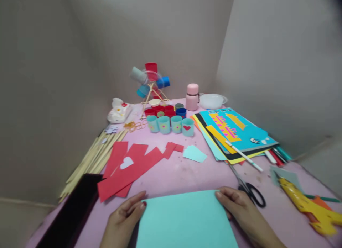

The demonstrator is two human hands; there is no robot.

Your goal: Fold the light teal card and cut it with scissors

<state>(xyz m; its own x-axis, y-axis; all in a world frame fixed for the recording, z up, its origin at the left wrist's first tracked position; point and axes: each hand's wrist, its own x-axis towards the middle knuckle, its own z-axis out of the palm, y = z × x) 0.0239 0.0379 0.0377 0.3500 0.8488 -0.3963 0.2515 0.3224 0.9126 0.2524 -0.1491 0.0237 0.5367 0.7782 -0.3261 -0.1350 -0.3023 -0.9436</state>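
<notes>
A light turquoise sheet of paper (184, 219) is at the near edge of the table, its lower part cut off by the frame. My left hand (125, 219) grips its upper left corner between thumb and fingers. At the upper right corner my right hand (240, 209) pinches the sheet, thumb on top. Just beyond my right hand lie black-handled scissors (251, 193). Red paper strips (130, 173) lie overlapped past my left hand, with a white paper heart (126, 163) on them. Small turquoise paper pieces (195, 153) rest farther off.
Turquoise paper cups (164, 125) stand in a row before red and blue ones. Behind is a wheel model (151, 82) on sticks. Wooden strips (93, 159) and a dark box (72, 209) lie left; coloured sheets (240, 134), a yellow glue gun (304, 203) and a pink flask (192, 97) right.
</notes>
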